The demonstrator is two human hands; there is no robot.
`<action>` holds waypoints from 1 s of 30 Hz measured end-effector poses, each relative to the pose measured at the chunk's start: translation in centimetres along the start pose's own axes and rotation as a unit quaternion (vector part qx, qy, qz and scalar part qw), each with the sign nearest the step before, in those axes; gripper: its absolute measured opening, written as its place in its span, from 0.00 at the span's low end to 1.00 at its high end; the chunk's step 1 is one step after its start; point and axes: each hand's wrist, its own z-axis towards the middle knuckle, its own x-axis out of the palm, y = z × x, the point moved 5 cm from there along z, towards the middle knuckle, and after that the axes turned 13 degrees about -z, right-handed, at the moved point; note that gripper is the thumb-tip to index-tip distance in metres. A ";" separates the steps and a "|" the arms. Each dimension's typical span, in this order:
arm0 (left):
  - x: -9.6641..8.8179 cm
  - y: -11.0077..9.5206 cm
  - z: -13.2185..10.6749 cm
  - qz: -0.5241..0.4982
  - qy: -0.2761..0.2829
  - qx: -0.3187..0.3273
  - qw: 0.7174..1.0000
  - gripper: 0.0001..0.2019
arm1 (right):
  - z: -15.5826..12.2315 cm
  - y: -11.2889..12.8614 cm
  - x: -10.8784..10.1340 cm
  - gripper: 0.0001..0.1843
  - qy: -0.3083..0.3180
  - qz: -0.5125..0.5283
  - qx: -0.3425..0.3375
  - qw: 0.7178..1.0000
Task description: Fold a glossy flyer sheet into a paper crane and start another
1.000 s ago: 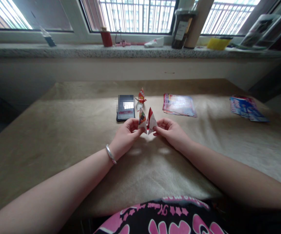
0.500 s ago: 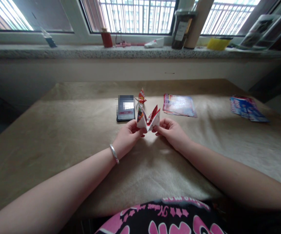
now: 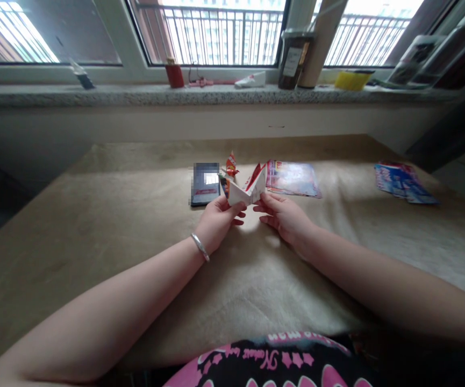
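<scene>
A small folded paper piece (image 3: 245, 188), white with red print, is held just above the tan table cloth (image 3: 107, 215). My left hand (image 3: 219, 221), with a silver bracelet at the wrist, pinches its left lower edge. At its right lower edge my right hand (image 3: 283, 216) grips it with thumb and fingers. The piece is spread open at the top with two points up. Just behind it stands a finished small red and white paper figure (image 3: 230, 164).
A dark phone (image 3: 205, 184) lies left of the folded piece. A stack of coloured paper sheets (image 3: 292, 177) lies to the right, and another stack (image 3: 403, 181) far right. The windowsill (image 3: 216, 94) holds a red cup, a dark jar and a yellow box.
The folded piece went from two upright points close together to a wider, opened shape. Both hands moved slightly forward and lifted it. The view shifted a little.
</scene>
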 end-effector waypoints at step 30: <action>-0.3 -0.1 1.3 0.136 0.097 0.042 0.985 0.18 | 1.5 -0.4 -0.7 0.15 -0.003 -0.128 -0.125 0.984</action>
